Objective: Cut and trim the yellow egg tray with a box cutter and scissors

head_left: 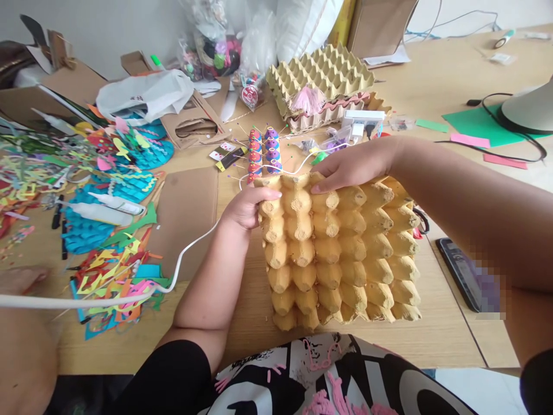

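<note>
A yellow-brown egg tray [328,253] is tilted up in front of me, its rows of bumps facing me. My left hand [248,204] grips its upper left corner, with the thumb over the near face and the other fingers hidden behind. Along the top edge, my right hand [352,167] holds the tray too, thumb on the near side. Just beyond it stand two painted strips of egg-tray bumps, one red and blue [255,153] and one purple and blue [273,150], with pins sticking out.
Stacked egg trays [319,75] sit behind. Paper scraps [125,276], glue bottles [97,213] and blue painted pieces [82,230] lie left, near another person's arm [26,340]. A white cable [185,251] crosses the table. A phone [460,274] and lamp base [529,109] are right.
</note>
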Motion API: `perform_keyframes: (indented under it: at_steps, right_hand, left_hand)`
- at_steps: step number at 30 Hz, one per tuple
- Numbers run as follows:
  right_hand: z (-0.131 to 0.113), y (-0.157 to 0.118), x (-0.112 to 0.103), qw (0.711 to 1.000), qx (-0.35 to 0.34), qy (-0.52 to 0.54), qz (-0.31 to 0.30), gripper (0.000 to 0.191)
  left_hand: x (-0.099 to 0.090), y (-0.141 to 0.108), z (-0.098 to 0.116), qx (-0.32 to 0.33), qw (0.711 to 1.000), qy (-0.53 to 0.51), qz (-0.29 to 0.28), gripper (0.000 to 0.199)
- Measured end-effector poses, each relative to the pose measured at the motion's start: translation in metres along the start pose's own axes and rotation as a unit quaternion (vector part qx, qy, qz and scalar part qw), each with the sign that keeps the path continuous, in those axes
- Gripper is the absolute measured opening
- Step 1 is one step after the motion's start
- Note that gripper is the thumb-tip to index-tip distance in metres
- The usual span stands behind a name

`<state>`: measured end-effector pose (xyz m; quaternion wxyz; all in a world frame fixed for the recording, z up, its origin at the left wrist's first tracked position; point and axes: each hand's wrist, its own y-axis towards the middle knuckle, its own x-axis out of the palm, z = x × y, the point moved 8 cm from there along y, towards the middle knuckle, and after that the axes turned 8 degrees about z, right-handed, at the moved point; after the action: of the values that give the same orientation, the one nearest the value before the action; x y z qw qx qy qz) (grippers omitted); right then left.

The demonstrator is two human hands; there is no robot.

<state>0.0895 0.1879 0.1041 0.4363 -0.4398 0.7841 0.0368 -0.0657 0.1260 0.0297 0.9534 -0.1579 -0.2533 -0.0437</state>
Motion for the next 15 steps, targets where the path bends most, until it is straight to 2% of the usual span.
perform_keyframes:
  at_steps: [5, 11, 15]
  right_hand:
    - [-0.004, -0.006, 0.005, 0.997, 0.039, -0.056, -0.040, 0.046]
    - [-0.011, -0.009, 0.003, 0.998, 0.025, -0.047, -0.026, 0.044]
    - [-0.012, -0.008, 0.000, 1.000, 0.001, 0.001, -0.004, 0.048]
  left_hand:
    - [0.002, -0.002, 0.005, 0.024, 0.999, 0.031, -0.014, 0.036]
    - [0.001, -0.001, 0.000, 0.016, 0.999, 0.036, -0.009, 0.037]
    - [-0.001, -0.001, -0.004, -0.001, 0.999, 0.037, -0.008, 0.039]
